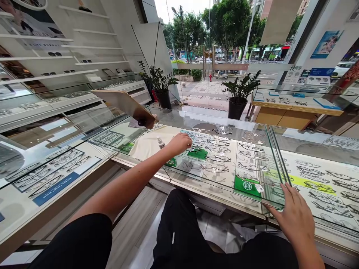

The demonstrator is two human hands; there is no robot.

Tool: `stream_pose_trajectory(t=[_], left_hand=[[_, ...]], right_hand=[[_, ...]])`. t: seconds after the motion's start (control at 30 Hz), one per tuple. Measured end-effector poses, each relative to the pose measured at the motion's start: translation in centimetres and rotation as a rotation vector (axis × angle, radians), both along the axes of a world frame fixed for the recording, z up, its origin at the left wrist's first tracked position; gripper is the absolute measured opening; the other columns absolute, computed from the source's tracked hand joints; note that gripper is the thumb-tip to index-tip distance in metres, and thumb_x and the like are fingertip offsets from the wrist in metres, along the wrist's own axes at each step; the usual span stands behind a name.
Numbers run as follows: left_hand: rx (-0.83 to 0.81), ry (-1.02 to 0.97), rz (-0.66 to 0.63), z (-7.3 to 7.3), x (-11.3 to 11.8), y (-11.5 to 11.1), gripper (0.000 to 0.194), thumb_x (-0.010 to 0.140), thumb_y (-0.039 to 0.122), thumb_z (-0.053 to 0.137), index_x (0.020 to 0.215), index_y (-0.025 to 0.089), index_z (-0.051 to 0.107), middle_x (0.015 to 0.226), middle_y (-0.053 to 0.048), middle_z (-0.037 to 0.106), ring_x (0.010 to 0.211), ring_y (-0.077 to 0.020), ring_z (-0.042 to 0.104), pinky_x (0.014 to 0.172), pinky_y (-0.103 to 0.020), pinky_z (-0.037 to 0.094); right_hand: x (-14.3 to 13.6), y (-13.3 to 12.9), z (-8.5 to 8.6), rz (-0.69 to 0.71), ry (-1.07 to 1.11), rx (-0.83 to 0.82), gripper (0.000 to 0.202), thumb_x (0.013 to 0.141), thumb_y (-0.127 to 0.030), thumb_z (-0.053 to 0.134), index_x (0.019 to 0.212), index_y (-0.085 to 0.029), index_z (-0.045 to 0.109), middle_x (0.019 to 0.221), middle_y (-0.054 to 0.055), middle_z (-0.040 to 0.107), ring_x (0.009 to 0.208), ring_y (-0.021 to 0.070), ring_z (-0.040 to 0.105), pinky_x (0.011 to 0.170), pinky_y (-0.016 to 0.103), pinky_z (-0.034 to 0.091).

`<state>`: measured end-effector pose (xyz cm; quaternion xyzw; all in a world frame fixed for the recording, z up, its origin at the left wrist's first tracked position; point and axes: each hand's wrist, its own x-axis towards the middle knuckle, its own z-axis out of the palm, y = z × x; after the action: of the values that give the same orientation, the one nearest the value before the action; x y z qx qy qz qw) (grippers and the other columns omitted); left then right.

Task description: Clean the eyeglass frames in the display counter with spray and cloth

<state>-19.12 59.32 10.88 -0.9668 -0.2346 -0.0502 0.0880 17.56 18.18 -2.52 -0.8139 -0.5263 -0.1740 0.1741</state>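
Thin-framed eyeglasses (218,158) lay in rows, remainder unclear | left hand (179,144): grip couldn't be told | right hand (297,211): spread on clear glass panel (272,198)

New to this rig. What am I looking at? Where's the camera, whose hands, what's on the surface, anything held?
There is no machine here: the two bare hands belong to the person wearing the camera. This single picture comes from their head, looking forward and down, so their black sleeve and dark trousers show too.

In front is a glass display counter. Rows of eyeglasses and green cards show through the glass. A small white bottle stands by a cream cloth.

The left hand reaches across the counter near the bottle, fingers curled; whether it holds anything is hidden. The right hand touches the glass near a joint between panes; I can't tell how firmly it grips.
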Motion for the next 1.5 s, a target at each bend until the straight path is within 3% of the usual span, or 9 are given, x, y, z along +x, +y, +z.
stream_pose_trajectory(t=[0.4, 1.0, 1.1, 1.2, 1.33, 1.5], left_hand=[[0.032, -0.028, -0.004, -0.7, 1.2, 2.2, 0.017, 0.092, 0.020, 0.063, 0.085, 0.020, 0.079, 0.098, -0.011, 0.079, 0.102, -0.0280, 0.066, 0.093, -0.040, 0.045], [0.038, -0.001, 0.044, -0.2, 3.4, 3.7, 0.020, 0.090, 0.017, 0.059, 0.087, 0.018, 0.079, 0.102, -0.013, 0.080, 0.106, -0.0291, 0.066, 0.095, -0.042, 0.046], [0.042, 0.035, 0.044, 0.3, 3.6, 4.0, 0.019, 0.089, 0.024, 0.061, 0.089, 0.019, 0.079, 0.106, -0.012, 0.080, 0.109, -0.0299, 0.066, 0.097, -0.042, 0.047], [0.048, 0.041, 0.079, 1.5, 4.4, 5.5, 0.021, 0.086, 0.032, 0.063, 0.094, 0.023, 0.081, 0.114, -0.010, 0.079, 0.111, -0.0308, 0.065, 0.099, -0.044, 0.048], [0.037, 0.038, 0.202, 3.2, 7.0, 9.6, 0.027, 0.089, 0.028, 0.061, 0.104, 0.024, 0.083, 0.124, -0.011, 0.076, 0.117, -0.0323, 0.062, 0.101, -0.044, 0.047], [-0.032, 0.032, 0.216, 2.9, 10.6, 13.8, 0.020, 0.083, 0.031, 0.072, 0.098, 0.027, 0.085, 0.117, -0.008, 0.078, 0.111, -0.0293, 0.063, 0.100, -0.038, 0.048]], right_hand=[[0.3, 0.0, -0.4, 0.013, -0.002, -0.003, 0.093, 0.096, -0.080, 0.033, 0.162, -0.014, 0.034, 0.158, 0.024, 0.051, 0.146, 0.0449, 0.046, 0.116, 0.062, 0.043], [-0.2, 0.0, 0.2, 0.003, -0.020, 0.010, 0.093, 0.097, -0.081, 0.032, 0.159, -0.012, 0.039, 0.156, 0.024, 0.054, 0.144, 0.0432, 0.049, 0.114, 0.058, 0.045], [-0.1, 0.1, 0.1, 0.001, -0.021, 0.005, 0.093, 0.097, -0.082, 0.031, 0.158, -0.012, 0.040, 0.156, 0.023, 0.055, 0.144, 0.0431, 0.049, 0.114, 0.058, 0.045], [0.0, 0.1, 0.1, -0.003, -0.027, -0.003, 0.093, 0.097, -0.082, 0.031, 0.159, -0.013, 0.040, 0.156, 0.023, 0.055, 0.144, 0.0427, 0.049, 0.114, 0.058, 0.045], [0.1, 0.1, -0.2, -0.008, -0.034, 0.002, 0.097, 0.095, -0.085, 0.032, 0.160, -0.013, 0.038, 0.156, 0.023, 0.054, 0.144, 0.0429, 0.049, 0.114, 0.058, 0.045], [0.1, 0.0, -0.3, 0.007, -0.047, 0.002, 0.096, 0.096, -0.084, 0.034, 0.162, -0.014, 0.035, 0.157, 0.022, 0.054, 0.144, 0.0430, 0.049, 0.113, 0.059, 0.045]])
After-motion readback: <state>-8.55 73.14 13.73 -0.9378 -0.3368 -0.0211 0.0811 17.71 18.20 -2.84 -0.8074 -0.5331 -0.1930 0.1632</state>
